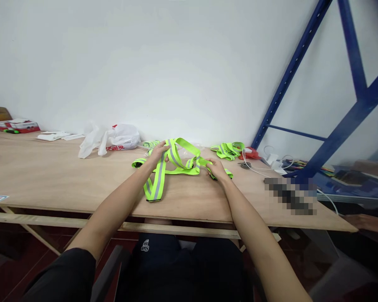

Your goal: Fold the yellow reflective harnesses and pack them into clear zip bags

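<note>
A reflective safety harness (158, 180) made of neon yellow-green straps with grey stripes is spread between my hands above the wooden table. My left hand (159, 153) is closed on an upper strap, and a loop hangs down from there to the tabletop. Farther right, my right hand (217, 169) grips another strap, its fingers partly hidden by the band. Behind the harness, a folded pile of similar straps (228, 150) lies at the right, and a second striped bundle (150, 144) shows partly behind my left hand.
The wooden table (91, 180) meets a white wall. White plastic bags (124, 136) and a red-and-white box (17, 126) stand at the left. White cables (255, 165), a red bag (251, 154) and a blue metal frame (290, 79) are at the right. A pixelated dark object (290, 196) lies near the right edge.
</note>
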The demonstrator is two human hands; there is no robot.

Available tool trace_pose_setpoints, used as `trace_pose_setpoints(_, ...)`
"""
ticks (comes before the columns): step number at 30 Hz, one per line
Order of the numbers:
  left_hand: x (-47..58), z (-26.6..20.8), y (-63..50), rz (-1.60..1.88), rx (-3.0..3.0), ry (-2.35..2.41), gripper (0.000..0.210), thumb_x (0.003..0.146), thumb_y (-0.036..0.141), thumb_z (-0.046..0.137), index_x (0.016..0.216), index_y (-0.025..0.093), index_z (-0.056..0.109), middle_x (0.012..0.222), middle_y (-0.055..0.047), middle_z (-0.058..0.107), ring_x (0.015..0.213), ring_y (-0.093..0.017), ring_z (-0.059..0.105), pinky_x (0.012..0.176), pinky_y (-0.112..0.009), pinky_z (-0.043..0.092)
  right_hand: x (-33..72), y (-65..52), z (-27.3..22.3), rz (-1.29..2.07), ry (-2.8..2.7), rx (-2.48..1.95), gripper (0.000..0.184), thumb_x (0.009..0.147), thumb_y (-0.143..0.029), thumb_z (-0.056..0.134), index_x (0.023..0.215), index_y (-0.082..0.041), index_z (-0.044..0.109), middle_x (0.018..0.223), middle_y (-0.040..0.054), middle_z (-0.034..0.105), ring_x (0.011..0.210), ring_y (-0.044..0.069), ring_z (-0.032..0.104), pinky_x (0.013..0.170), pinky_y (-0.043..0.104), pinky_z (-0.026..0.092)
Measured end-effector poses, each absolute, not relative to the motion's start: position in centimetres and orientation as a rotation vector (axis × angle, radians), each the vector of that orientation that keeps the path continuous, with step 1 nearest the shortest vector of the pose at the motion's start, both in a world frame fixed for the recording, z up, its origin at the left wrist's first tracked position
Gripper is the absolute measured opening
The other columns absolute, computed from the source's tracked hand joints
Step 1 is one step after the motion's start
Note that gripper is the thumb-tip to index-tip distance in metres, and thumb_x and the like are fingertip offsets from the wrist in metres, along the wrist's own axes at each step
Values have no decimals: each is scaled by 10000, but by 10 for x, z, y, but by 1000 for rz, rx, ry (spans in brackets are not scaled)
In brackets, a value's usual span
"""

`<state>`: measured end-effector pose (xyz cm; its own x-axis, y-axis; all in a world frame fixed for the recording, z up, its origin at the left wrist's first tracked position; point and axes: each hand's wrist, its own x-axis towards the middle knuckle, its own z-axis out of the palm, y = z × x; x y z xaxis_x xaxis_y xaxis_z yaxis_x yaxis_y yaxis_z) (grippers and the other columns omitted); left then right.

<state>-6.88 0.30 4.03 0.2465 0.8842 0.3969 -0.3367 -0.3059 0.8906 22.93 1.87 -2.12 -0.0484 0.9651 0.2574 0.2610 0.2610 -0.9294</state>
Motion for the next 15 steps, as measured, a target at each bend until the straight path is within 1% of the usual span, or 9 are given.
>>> trace_pose_setpoints(1,-69,40,4,1351,1369,563,372,759,335,719,1052,155,574,490,65,538,333,-89,450,375,-192,330,230,19,-21,871,-1502,-1191,310,679,-285,581,958,-182,669,477,-73,513,392,124,432,486,280,451)
trace_pose_setpoints(3,-70,39,5,1358,1367,561,374,759,330,719,1055,153,574,483,64,537,332,-93,454,374,-193,329,230,19,-21,861,-1471,-1198,286,685,-284,554,912,-177,690,436,-67,494,378,135,441,482,289,465)
trace_pose_setpoints(6,-71,39,6,1369,1360,559,384,752,323,720,1061,147,577,478,64,537,331,-99,458,374,-199,339,232,20,-21,843,-1447,-1215,226,676,-280,542,803,-180,699,416,-43,513,384,153,480,443,275,437)
trace_pose_setpoints(8,-72,39,7,1381,1350,558,394,743,319,717,1068,145,579,488,66,538,329,-95,451,372,-201,341,235,21,-22,824,-1433,-1229,205,669,-279,543,768,-186,696,410,-38,521,388,157,493,416,261,406)
trace_pose_setpoints(11,-73,41,8,1399,1337,557,409,727,310,713,1076,139,586,492,70,530,329,-86,433,363,-197,322,239,25,-23,800,-1411,-1242,187,664,-297,549,738,-193,686,424,-35,527,395,163,508,393,257,384)
trace_pose_setpoints(15,-74,41,9,1399,1333,565,426,717,309,712,1087,134,596,495,69,531,331,-81,424,361,-197,319,243,29,-23,775,-1401,-1246,216,666,-327,548,761,-197,692,513,-27,576,411,165,525,415,278,424)
